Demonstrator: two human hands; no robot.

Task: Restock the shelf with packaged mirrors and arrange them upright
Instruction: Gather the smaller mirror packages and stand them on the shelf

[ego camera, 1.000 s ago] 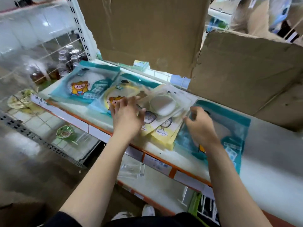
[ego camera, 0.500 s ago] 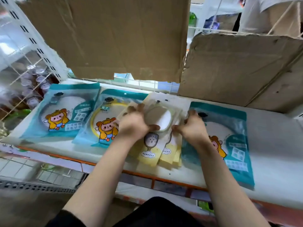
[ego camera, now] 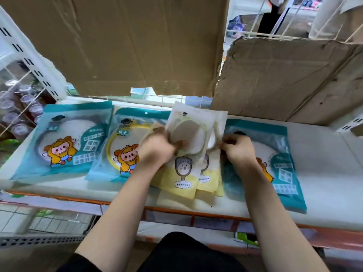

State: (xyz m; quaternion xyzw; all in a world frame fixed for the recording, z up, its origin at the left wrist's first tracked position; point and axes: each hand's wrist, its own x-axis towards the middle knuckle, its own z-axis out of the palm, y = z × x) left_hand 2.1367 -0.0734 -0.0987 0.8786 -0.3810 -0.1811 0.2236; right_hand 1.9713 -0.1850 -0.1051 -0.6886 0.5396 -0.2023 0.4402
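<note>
Head view: the left hand [ego camera: 157, 148] and the right hand [ego camera: 238, 150] hold a fanned stack of yellow packets [ego camera: 188, 173] by its side edges, fingers curled round it, over the middle of the white shelf [ego camera: 324, 154]. Their clear windows show round mirrors inside. The left teal packet [ego camera: 64, 138], middle teal packet [ego camera: 121, 146] and right teal packet [ego camera: 280, 163] lie flat beside it. Cardboard [ego camera: 127, 46] stands behind.

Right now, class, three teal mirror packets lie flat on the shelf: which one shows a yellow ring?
The middle teal packet, just left of the left hand. The leftmost packet has a dark grey ring; the rightmost packet shows none.
</note>
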